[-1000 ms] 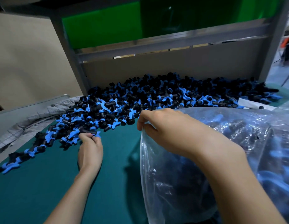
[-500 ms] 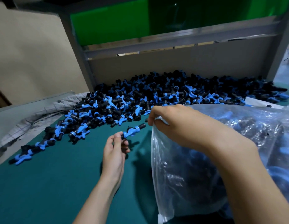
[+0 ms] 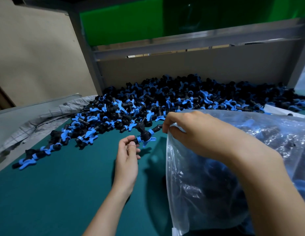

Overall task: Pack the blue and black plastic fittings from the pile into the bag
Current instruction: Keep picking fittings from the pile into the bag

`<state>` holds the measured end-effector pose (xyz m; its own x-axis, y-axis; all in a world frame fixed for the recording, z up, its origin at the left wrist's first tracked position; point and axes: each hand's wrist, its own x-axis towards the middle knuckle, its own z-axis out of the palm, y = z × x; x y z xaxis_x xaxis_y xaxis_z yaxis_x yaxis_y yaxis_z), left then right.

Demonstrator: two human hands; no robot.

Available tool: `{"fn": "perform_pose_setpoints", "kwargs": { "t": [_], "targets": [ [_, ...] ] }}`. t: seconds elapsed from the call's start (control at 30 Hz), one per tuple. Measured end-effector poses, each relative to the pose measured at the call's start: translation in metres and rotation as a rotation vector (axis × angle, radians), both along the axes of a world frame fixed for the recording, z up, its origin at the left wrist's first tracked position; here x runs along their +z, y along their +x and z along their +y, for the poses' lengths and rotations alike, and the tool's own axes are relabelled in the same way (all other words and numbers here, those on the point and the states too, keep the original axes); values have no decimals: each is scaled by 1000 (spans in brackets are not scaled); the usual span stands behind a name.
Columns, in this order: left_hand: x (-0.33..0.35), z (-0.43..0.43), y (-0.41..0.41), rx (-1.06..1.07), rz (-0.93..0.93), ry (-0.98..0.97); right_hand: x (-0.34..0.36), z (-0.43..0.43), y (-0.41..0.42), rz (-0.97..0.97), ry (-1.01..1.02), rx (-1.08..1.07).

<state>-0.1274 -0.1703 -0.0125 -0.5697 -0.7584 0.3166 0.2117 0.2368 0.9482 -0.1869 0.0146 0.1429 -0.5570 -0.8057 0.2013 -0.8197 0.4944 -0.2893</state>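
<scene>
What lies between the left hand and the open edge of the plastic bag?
Head view: only the blue and black fitting that the left hand pinches, pointing toward the bag, whose rim the right hand grips; green mat below.

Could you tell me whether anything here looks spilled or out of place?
A thin trail of fittings straggles from the pile along the green mat towards its left edge, near a crumpled grey cloth. Nothing looks damaged.

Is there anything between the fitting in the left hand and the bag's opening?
Nothing visible. The left hand pinches the fitting just left of the bag, whose rim the right hand grips; only bare green mat lies between.
</scene>
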Motion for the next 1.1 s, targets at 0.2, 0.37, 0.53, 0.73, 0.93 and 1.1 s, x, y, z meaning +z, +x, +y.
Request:
{"fn": "perform_pose_setpoints", "kwargs": {
  "t": [0.2,0.37,0.53,0.73,0.93,1.1],
  "targets": [
    [0,-2,1,16,11,-34,-1,0,-2,-8,-15,5],
    [1,-2,2,35,36,-83,-2,1,-3,-5,-33,11],
    [2,-2,4,38,24,-94,-3,1,-4,-9,-37,11],
    [15,-6,7,-291,261,554,-2,0,-4,-8,-23,5],
    [24,-9,21,-745,488,937,-2,1,-3,1,-18,-3],
    [27,-10,24,-796,471,1018,-2,0,-3,7,-22,-6]
  ]
}}
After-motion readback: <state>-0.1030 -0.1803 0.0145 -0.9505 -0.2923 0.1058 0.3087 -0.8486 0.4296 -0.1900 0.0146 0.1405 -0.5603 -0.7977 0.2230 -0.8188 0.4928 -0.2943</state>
